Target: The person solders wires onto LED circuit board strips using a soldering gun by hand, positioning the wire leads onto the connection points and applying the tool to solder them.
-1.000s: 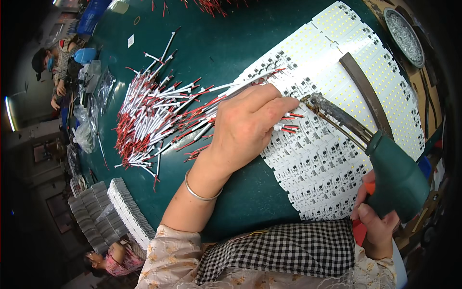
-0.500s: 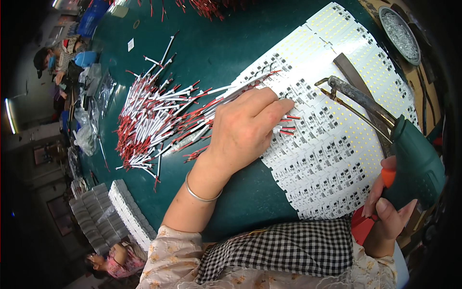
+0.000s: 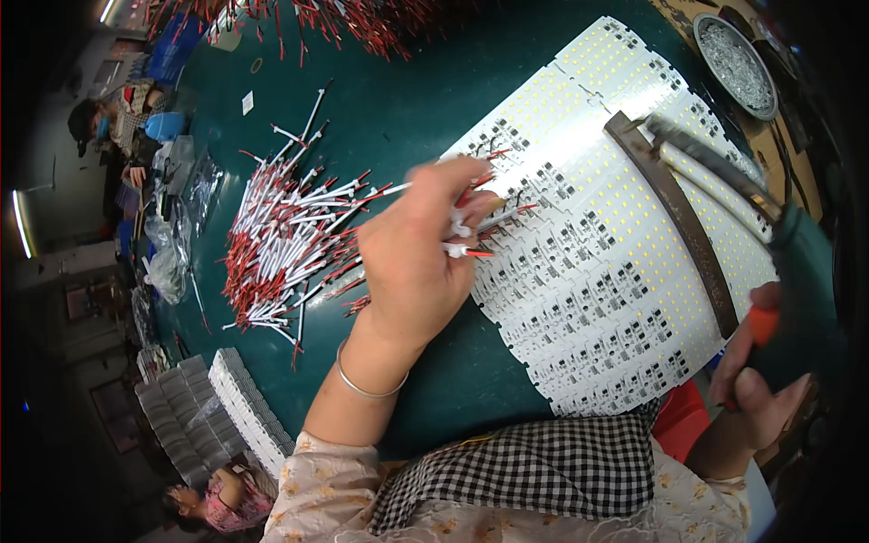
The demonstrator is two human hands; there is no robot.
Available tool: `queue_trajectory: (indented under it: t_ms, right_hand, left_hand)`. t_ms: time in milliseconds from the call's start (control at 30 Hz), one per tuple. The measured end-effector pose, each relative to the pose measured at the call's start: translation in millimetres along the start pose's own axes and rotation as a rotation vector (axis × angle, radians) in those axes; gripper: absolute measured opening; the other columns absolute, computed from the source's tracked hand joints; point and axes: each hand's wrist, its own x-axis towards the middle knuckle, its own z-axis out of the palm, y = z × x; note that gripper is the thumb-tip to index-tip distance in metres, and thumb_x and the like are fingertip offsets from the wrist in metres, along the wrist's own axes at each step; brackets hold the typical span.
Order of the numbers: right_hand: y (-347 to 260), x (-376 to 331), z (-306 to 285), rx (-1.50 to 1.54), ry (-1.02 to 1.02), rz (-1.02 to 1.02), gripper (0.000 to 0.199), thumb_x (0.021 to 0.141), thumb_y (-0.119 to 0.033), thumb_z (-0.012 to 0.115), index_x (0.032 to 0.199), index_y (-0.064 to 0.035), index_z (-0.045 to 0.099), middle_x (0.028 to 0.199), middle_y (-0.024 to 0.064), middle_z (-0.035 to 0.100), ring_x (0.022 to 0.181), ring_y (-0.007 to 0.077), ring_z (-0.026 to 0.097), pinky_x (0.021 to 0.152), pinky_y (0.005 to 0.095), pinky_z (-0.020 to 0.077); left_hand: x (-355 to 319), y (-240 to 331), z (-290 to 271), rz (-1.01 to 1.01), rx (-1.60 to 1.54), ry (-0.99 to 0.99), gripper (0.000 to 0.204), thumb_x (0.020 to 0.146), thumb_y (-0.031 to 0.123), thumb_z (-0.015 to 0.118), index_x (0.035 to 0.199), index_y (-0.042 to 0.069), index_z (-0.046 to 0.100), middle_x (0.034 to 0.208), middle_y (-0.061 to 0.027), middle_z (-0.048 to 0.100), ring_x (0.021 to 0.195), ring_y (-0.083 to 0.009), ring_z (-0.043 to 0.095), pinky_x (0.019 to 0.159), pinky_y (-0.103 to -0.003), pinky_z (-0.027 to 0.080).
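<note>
My left hand [image 3: 412,253] is closed on a few thin wires [image 3: 460,237] in white sleeving with red ends. It is over the left edge of a sheet of white LED circuit boards [image 3: 579,244], with black parts and rows of yellow dots. Several wires stick up at the boards' edge beside my fingers. My right hand [image 3: 756,385], at the right, grips a dark green soldering gun [image 3: 810,281] with an orange trigger. The gun is smeared by motion, its metal tip above the boards. A dark metal bar [image 3: 674,226] lies across the boards.
A heap of white-sleeved wires [image 3: 290,235] lies left of my left hand, with a bigger red bundle [image 3: 362,23] at the far edge. A metal bowl [image 3: 738,68] stands far right. Stacked white boards [image 3: 249,407] are at lower left. Two people sit off to the left.
My left hand has drawn back to the left, with wires in its fingers. The soldering gun has swung right and away from that hand. The view has shifted slightly.
</note>
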Motion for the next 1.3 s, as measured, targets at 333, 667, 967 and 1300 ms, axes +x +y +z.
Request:
queue_trajectory:
  t_ms: [333, 667, 967, 1300]
  right_hand:
    - [16, -4, 17, 0.117, 0.051, 0.116, 0.067, 0.074, -0.022, 0.074, 0.117, 0.0139, 0.038, 0.062, 0.0084, 0.052, 0.041, 0.0096, 0.048, 0.036, 0.0198, 0.0412]
    - [18, -3, 21, 0.116, 0.049, 0.166, 0.066, 0.072, -0.021, 0.074, 0.116, 0.0136, 0.039, 0.063, 0.0089, 0.052, 0.040, 0.0098, 0.048, 0.035, 0.0194, 0.0408]
    - [20, 0, 25, 0.121, 0.055, 0.162, 0.064, 0.072, -0.020, 0.073, 0.115, 0.0136, 0.039, 0.062, 0.0090, 0.051, 0.041, 0.0095, 0.048, 0.035, 0.0194, 0.0403]
    - [21, 1, 32, 0.108, 0.028, 0.248, 0.058, 0.071, -0.019, 0.071, 0.112, 0.0108, 0.043, 0.068, 0.0101, 0.053, 0.043, 0.0105, 0.050, 0.038, 0.0190, 0.0400]
  left_hand:
    - [5, -1, 16, 0.121, 0.129, -0.162, 0.051, 0.052, -0.018, 0.055, 0.095, 0.004, 0.070, 0.073, -0.0071, 0.053, 0.060, -0.0175, 0.054, 0.052, -0.027, 0.043]
    - [1, -8, 21, 0.166, 0.100, -0.115, 0.038, 0.056, -0.011, 0.059, 0.089, 0.005, 0.067, 0.071, -0.0060, 0.054, 0.056, -0.0203, 0.055, 0.048, -0.032, 0.045]
    - [1, -14, 21, 0.202, 0.122, -0.146, 0.050, 0.051, -0.016, 0.051, 0.092, 0.007, 0.070, 0.071, -0.0068, 0.059, 0.056, -0.0182, 0.057, 0.049, -0.027, 0.044]
    - [1, -13, 21, 0.144, 0.061, -0.182, 0.053, 0.051, -0.018, 0.048, 0.095, 0.005, 0.069, 0.074, -0.0086, 0.059, 0.060, -0.0192, 0.059, 0.051, -0.027, 0.045]
